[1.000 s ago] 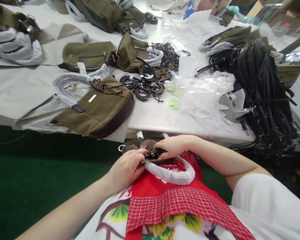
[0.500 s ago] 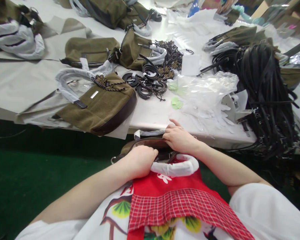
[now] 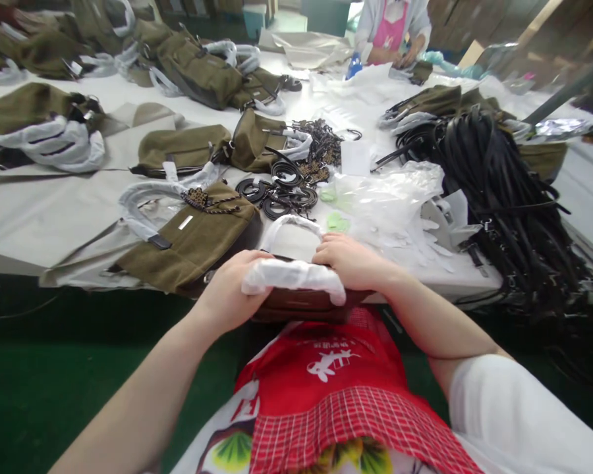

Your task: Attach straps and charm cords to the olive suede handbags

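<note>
At the table's near edge, in front of my red apron, is a handbag [image 3: 304,307] with dark brown showing on the side toward me. Its two handles are wrapped in white; the near handle [image 3: 294,275] arches between my hands, the far handle [image 3: 289,224] stands up behind. My left hand [image 3: 230,289] grips the left end of the bag's top, its fingertips partly hidden by the near handle. On the right end, my right hand [image 3: 346,260] has its fingers curled over the top edge. Just left lies an olive handbag [image 3: 210,230] with a leopard-patterned charm.
Coiled black straps [image 3: 277,197] and a pile of corded charms [image 3: 321,155] lie ahead. To the right are clear plastic [image 3: 395,181], a tape dispenser [image 3: 445,220] and hanging black straps [image 3: 499,171]. More olive bags [image 3: 197,69] crowd the back left; a co-worker [image 3: 393,33] stands across the table.
The handbag has come up from my lap to the table edge. My left hand has moved out from its opening to its left end. My view has tilted upward.
</note>
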{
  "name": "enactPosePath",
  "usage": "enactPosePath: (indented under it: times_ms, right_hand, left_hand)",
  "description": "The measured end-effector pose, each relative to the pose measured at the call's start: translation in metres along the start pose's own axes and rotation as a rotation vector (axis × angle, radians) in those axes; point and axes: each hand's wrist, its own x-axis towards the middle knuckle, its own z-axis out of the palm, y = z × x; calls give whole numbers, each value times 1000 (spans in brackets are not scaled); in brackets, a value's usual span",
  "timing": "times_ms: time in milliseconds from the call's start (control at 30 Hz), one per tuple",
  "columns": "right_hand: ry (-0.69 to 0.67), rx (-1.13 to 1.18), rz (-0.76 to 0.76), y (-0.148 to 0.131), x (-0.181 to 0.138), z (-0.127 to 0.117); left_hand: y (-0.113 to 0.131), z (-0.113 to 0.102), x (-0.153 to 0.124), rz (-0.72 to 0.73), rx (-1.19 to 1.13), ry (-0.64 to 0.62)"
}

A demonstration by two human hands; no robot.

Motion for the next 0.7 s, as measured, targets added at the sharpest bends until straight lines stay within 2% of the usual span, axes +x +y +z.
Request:
enactPosePath:
  times_ms: [67, 100, 167, 267, 333, 433, 600, 700]
  right_hand:
    - [-7, 37, 62, 11, 11, 10]
    - [20, 57, 122, 17, 14, 14]
    - [139, 102, 255, 31, 13, 18]
    - [365, 177, 389, 52, -5, 19]
    - [428, 227, 456, 65, -23, 23]
    - [385, 300, 553, 75, -49, 38]
    - [142, 518, 625, 67, -68, 77]
    - [215, 596, 633, 66, -66, 89]
  left_hand:
    - [-24, 18, 12, -205, 54, 14]
    - [-35, 28, 18, -293, 64, -17]
    - [-51, 44, 27, -424, 72, -67]
    - [-61, 59, 36, -498, 87, -44]
    - [-62, 64, 39, -500, 88, -14]
    - [-62, 67, 42, -517, 67, 9]
    - [-57, 56, 45, -552, -62, -4]
    - [-50, 40, 46, -581, -176, -8]
